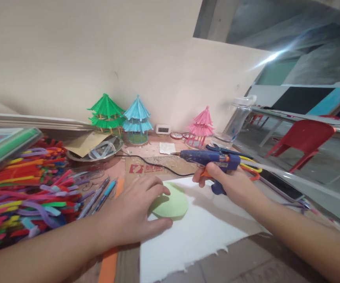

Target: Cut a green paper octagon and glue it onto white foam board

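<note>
**Green disc pinned, glue gun brought level**

At the far left a heap of coloured pipe cleaners (25,188) is seen, with pens (99,196) lying just beside it; a metal bowl (95,151) is set behind them, and three paper pavilions, green (105,114), blue (137,118) and pink (201,124), are lined up against the wall. Nearer the middle, the left hand (134,212) is spread flat, fingers open, its edge laid over the pale green paper disc (171,204); the disc is pressed onto the white sheet (199,232), which rests on cardboard. To the right, the blue glue gun (211,159) is gripped firmly in the right hand (231,184), fingers wrapped round the handle; the nozzle is pointed leftward, well above the disc, and its black cord (149,163) is trailed across the cardboard. A clear bottle (234,124) is stood behind. For a clean job, it is judged that the disc should be kept flat and fingers held clear of the hot nozzle; the cord should be kept off the sheet.
</note>
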The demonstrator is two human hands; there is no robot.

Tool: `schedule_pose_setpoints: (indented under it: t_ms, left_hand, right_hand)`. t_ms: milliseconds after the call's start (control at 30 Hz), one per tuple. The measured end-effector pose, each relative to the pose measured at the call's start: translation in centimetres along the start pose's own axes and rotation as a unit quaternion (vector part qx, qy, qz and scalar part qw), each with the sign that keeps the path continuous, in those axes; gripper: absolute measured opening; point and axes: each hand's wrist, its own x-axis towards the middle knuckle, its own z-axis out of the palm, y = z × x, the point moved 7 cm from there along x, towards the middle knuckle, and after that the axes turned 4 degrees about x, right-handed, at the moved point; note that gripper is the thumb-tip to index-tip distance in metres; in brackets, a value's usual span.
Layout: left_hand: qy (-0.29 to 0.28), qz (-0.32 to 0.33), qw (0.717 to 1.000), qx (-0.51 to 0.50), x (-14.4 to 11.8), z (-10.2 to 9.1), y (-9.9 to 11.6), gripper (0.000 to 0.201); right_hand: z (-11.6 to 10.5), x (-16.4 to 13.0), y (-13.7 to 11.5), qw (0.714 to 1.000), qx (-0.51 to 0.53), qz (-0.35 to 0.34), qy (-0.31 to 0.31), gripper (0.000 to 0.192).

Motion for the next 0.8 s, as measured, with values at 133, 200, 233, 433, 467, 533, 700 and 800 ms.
schedule_pose_setpoints:
  t_ms: [133,200,233,433,467,533,700,800]
  left_hand:
    - [0.003,-0.001,0.999,-0.044,0.4,0.3,-0.5,0.009]
    - [0.007,0.009,0.998,-0.057,0.5,0.3,-0.6,0.015]
    - [0.012,0.012,0.998,-0.057,0.6,0.2,-0.8,0.019]
    - [0.014,0.005,0.998,-0.066,1.1,-0.1,-1.6,0.027]
    - [0.007,0.000,0.997,-0.072,1.1,-0.1,-1.8,0.027]
    - [-0.001,-0.010,0.997,-0.083,1.3,0.0,-2.0,0.027]
    - [-0.003,-0.005,0.996,-0.093,1.5,0.0,-2.1,0.026]
    - [0.002,-0.007,0.996,-0.085,1.5,0.0,-2.1,0.026]
  right_hand:
    - [-0.4,0.1,-0.7,0.999,-0.011,-0.022,-0.030,0.066]
    - [-0.5,-0.1,-1.1,0.998,0.004,-0.035,-0.050,0.066]
    - [-0.5,-0.3,-1.3,0.997,0.017,-0.043,-0.062,0.066]
    - [-1.1,-1.1,-1.7,0.984,-0.072,-0.046,-0.155,0.067]
    - [-1.1,-1.2,-1.5,0.980,-0.102,-0.034,-0.165,0.064]
    - [-0.9,-1.4,-1.1,0.976,-0.132,-0.009,-0.173,0.054]
    - [1.0,-1.8,-1.2,0.972,-0.170,0.024,-0.163,0.038]
    - [2.2,-2.0,-1.4,0.972,-0.170,-0.004,-0.160,0.038]
